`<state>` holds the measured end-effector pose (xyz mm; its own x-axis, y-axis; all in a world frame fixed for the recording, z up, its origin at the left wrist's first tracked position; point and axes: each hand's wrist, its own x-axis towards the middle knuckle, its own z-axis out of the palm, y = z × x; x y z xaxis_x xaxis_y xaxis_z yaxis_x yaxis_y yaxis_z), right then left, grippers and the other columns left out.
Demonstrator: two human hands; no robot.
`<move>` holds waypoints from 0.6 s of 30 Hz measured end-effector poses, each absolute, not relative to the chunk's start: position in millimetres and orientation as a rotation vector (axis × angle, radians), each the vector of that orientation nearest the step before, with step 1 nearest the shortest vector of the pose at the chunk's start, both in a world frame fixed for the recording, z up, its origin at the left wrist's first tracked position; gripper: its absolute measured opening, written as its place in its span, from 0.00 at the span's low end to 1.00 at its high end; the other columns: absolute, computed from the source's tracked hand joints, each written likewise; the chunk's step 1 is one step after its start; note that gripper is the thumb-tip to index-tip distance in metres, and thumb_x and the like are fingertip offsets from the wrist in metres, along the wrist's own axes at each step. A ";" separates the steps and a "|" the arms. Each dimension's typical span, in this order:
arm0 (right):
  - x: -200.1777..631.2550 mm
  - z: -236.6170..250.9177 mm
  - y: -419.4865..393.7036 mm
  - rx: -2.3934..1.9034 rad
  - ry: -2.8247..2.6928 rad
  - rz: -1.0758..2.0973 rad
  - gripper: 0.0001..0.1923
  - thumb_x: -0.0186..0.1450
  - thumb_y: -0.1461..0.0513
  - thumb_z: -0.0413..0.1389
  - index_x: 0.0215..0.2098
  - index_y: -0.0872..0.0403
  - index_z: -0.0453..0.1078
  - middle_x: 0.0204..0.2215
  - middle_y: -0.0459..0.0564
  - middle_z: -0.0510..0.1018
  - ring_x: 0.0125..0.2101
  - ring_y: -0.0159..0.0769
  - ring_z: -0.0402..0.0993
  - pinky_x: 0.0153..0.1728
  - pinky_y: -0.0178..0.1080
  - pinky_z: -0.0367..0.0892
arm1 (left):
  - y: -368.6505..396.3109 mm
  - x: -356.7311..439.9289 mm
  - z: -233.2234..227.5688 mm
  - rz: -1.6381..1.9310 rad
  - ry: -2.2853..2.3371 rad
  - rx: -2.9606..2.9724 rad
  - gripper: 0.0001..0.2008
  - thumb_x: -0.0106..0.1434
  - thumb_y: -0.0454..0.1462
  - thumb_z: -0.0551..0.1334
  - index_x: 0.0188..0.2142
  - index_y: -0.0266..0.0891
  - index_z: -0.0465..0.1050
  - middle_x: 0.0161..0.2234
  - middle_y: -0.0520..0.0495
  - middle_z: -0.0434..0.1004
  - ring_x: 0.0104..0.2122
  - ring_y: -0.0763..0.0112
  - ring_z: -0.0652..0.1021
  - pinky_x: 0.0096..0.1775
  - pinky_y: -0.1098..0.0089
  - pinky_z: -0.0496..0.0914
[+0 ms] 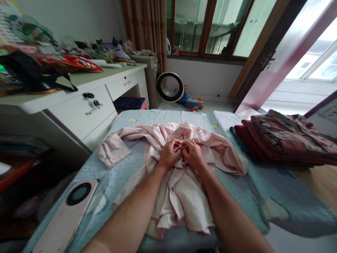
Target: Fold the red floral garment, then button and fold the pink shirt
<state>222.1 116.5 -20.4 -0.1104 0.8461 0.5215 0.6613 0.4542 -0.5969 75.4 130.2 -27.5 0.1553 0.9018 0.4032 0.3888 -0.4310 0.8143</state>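
A pale pink button-up shirt (189, 196) lies spread and rumpled in front of me, its sleeves reaching out to both sides. My left hand (170, 153) pinches the shirt's front placket near the middle, fingers closed on the fabric. Right beside it, my right hand (192, 153) also grips the cloth, its fingertips meeting those of the left. Whether a button sits between the fingertips is hidden. Below the hands the placket runs down to the wavy hem, with a small button (177, 174) on it.
Under the shirt is a light blue quilted cover (126, 147). A stack of folded dark red textiles (286, 137) stands at right. A pink board-like object with a black ring (65, 214) lies at front left. A white desk (86, 105) with clutter runs along the left.
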 end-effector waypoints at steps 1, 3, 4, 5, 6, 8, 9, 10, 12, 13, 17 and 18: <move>222.2 -20.2 116.4 -1.273 -1.845 0.270 0.11 0.57 0.70 0.52 0.34 0.52 0.73 0.33 0.48 0.75 0.33 0.34 0.71 0.36 0.33 0.65 | 130.2 75.3 -27.8 1.244 1.223 1.898 0.09 0.56 0.32 0.63 0.38 0.41 0.73 0.35 0.49 0.78 0.37 0.67 0.78 0.41 0.69 0.73; 222.4 -20.3 116.2 -1.272 -1.853 0.272 0.11 0.57 0.70 0.51 0.33 0.52 0.73 0.33 0.47 0.75 0.33 0.34 0.70 0.36 0.33 0.64 | 130.2 75.4 -28.0 1.243 1.223 1.895 0.09 0.56 0.32 0.63 0.38 0.41 0.72 0.35 0.49 0.78 0.37 0.67 0.78 0.41 0.69 0.73; 222.6 -20.5 116.2 -1.273 -1.857 0.271 0.11 0.57 0.70 0.51 0.33 0.52 0.72 0.32 0.47 0.74 0.33 0.34 0.70 0.36 0.33 0.64 | 130.3 75.4 -28.1 1.244 1.224 1.895 0.09 0.56 0.32 0.63 0.38 0.41 0.72 0.35 0.49 0.78 0.37 0.67 0.78 0.40 0.69 0.73; 222.7 -20.6 116.1 -1.275 -1.862 0.269 0.11 0.57 0.71 0.51 0.32 0.52 0.72 0.32 0.47 0.74 0.33 0.34 0.70 0.36 0.33 0.64 | 130.3 75.5 -28.1 1.244 1.225 1.896 0.09 0.56 0.32 0.63 0.38 0.41 0.72 0.35 0.49 0.78 0.37 0.67 0.78 0.40 0.69 0.73; 222.9 -20.6 116.0 -1.275 -1.869 0.266 0.11 0.57 0.71 0.51 0.32 0.52 0.72 0.31 0.47 0.74 0.32 0.34 0.70 0.35 0.32 0.64 | 130.4 75.6 -28.2 1.246 1.227 1.898 0.09 0.56 0.32 0.63 0.38 0.41 0.73 0.35 0.49 0.78 0.37 0.67 0.78 0.41 0.69 0.73; 223.1 -20.1 115.8 -1.272 -1.885 0.261 0.11 0.57 0.71 0.50 0.32 0.52 0.72 0.31 0.46 0.73 0.32 0.34 0.70 0.35 0.32 0.63 | 130.6 75.6 -28.4 1.245 1.231 1.903 0.08 0.55 0.32 0.63 0.37 0.41 0.73 0.35 0.49 0.78 0.37 0.67 0.78 0.41 0.69 0.73; 223.1 -19.7 115.7 -1.270 -1.890 0.258 0.11 0.57 0.71 0.50 0.31 0.52 0.72 0.30 0.46 0.73 0.32 0.33 0.69 0.35 0.32 0.63 | 130.7 75.6 -28.5 1.244 1.233 1.907 0.08 0.55 0.32 0.63 0.37 0.40 0.73 0.35 0.49 0.78 0.37 0.67 0.78 0.41 0.68 0.72; 223.1 -19.2 115.5 -1.267 -1.893 0.256 0.11 0.57 0.71 0.50 0.31 0.52 0.72 0.30 0.46 0.72 0.32 0.33 0.69 0.35 0.32 0.63 | 130.8 75.6 -28.6 1.242 1.233 1.912 0.08 0.55 0.32 0.62 0.37 0.40 0.73 0.34 0.49 0.78 0.37 0.67 0.77 0.41 0.68 0.72; 223.1 -18.5 115.3 -1.265 -1.895 0.254 0.11 0.57 0.71 0.50 0.30 0.52 0.71 0.30 0.46 0.72 0.32 0.33 0.69 0.35 0.32 0.62 | 130.9 75.6 -28.5 1.242 1.234 1.922 0.08 0.56 0.32 0.62 0.36 0.40 0.73 0.34 0.49 0.77 0.37 0.67 0.77 0.41 0.68 0.72; 223.1 -18.3 115.3 -1.264 -1.895 0.257 0.11 0.57 0.71 0.50 0.30 0.52 0.71 0.30 0.46 0.72 0.32 0.33 0.69 0.35 0.32 0.62 | 130.8 75.5 -28.4 1.243 1.233 1.927 0.07 0.56 0.32 0.62 0.36 0.40 0.73 0.35 0.49 0.77 0.37 0.67 0.77 0.41 0.68 0.72; 223.0 -19.0 115.5 -1.257 -1.883 0.269 0.12 0.57 0.71 0.50 0.33 0.52 0.72 0.31 0.46 0.73 0.32 0.34 0.69 0.36 0.32 0.63 | 130.6 75.6 -27.6 1.246 1.236 1.929 0.06 0.56 0.32 0.62 0.35 0.40 0.73 0.34 0.50 0.77 0.37 0.68 0.76 0.42 0.68 0.71; 223.0 -19.3 115.5 -1.256 -1.881 0.269 0.12 0.57 0.70 0.50 0.33 0.52 0.72 0.31 0.46 0.73 0.33 0.34 0.69 0.36 0.32 0.63 | 130.6 75.7 -27.4 1.245 1.239 1.928 0.06 0.56 0.32 0.62 0.35 0.40 0.73 0.34 0.50 0.77 0.37 0.68 0.76 0.42 0.68 0.71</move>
